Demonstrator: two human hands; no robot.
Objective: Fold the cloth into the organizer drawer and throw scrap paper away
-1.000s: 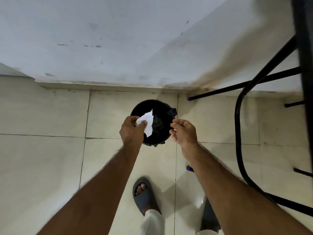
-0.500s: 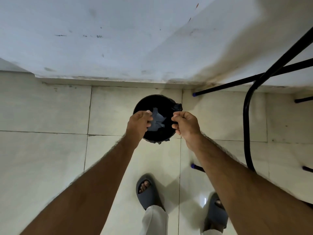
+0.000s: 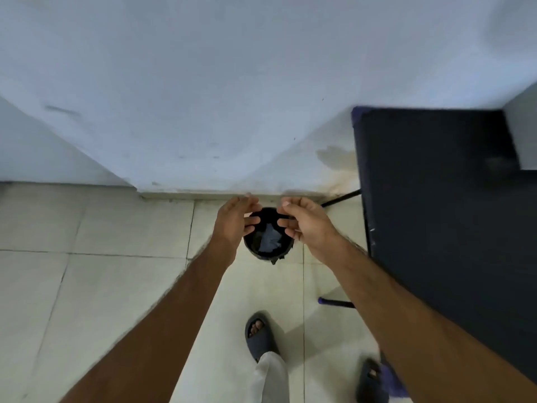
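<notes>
Head view: crumpled scrap paper (image 3: pixel 268 242) lies inside the round black bin (image 3: pixel 255 248) on glossy tiles, below the empty, loosely spread left hand (image 3: pixel 234 221) and right hand (image 3: pixel 309 225).

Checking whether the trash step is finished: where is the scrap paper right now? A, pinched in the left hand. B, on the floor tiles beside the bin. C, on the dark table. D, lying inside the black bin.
D: the paper lies inside the bin, and both the left hand and right hand are open and empty.
</notes>
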